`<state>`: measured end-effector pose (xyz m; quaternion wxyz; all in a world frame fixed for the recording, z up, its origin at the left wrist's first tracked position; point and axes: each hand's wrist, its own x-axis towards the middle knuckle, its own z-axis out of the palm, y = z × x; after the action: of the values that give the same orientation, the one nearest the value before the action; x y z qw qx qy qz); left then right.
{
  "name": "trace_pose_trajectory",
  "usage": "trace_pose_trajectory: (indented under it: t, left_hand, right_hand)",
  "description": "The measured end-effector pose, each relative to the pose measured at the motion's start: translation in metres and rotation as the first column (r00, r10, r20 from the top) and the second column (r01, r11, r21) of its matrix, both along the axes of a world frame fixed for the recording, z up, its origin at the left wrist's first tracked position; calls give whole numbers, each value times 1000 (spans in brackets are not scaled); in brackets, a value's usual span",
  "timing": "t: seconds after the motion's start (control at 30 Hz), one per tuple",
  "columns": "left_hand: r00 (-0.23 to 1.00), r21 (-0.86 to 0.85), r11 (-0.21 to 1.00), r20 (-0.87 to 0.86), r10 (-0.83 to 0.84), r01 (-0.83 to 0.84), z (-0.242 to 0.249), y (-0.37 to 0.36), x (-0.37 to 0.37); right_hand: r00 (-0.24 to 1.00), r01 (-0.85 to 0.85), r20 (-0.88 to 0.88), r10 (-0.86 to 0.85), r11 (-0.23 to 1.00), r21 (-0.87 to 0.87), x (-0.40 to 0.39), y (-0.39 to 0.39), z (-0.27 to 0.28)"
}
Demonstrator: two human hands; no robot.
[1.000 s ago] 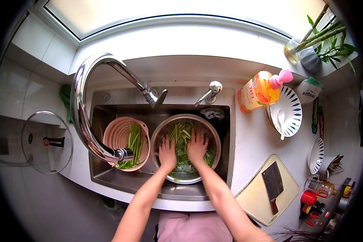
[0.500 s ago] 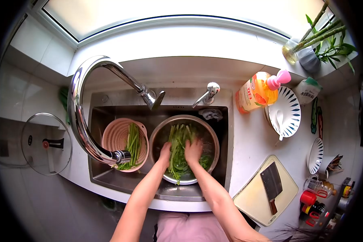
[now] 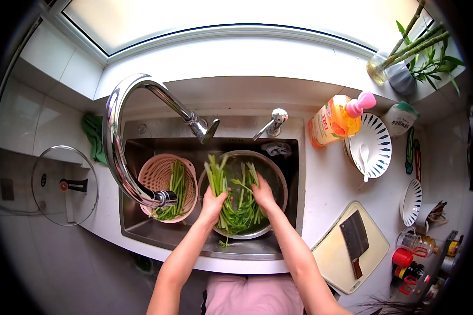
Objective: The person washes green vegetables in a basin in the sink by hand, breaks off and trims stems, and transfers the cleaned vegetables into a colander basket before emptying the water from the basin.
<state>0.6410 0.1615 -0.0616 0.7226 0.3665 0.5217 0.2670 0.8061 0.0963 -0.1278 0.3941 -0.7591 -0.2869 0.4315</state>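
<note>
Over the steel bowl [image 3: 278,181], long wet green stalks [image 3: 231,199], left hand [image 3: 214,203] and right hand [image 3: 263,192] now gripping them, lifted from the earlier flat press.

Both hands now close around the green stalks: the left hand [image 3: 213,203] lifts a bunch of greens [image 3: 215,181] above the steel bowl [image 3: 278,178], while the right hand [image 3: 263,193] gathers the rest, no longer pressing flat.

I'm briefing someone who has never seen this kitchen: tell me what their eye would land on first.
First, the two bare hands, left hand and right hand, lifting a bunch of green stalks over the steel bowl in the middle of the sink. Next, the big curved chrome tap arching over a pink colander at the sink's left. At the right, a cleaver lies on a cutting board.
</note>
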Motion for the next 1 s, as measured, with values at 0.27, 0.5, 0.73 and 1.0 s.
trace_pose_trajectory:
  t: [0.27,0.5,0.73,1.0]
  left_hand:
    - [696,204,824,-660,-283,528,-65,4,-25]
    - [-39,-124,268,-953,-301,955,-60,-21,-17]
    - [303,71,565,-895,-328,822,-111,-45,-9]
    - [811,10,930,-494,-314,367,-111,4,-48]
  right_hand:
    - [872,111,487,-41,987,-116,-30,15,-4]
    - [260,-621,808,528,733,-279,-39,-2,-70]
    - [390,-561,635,667,719,-410,-52,-10,-46]
    - [584,-403,704,404,897,-180,-40,-19,-16]
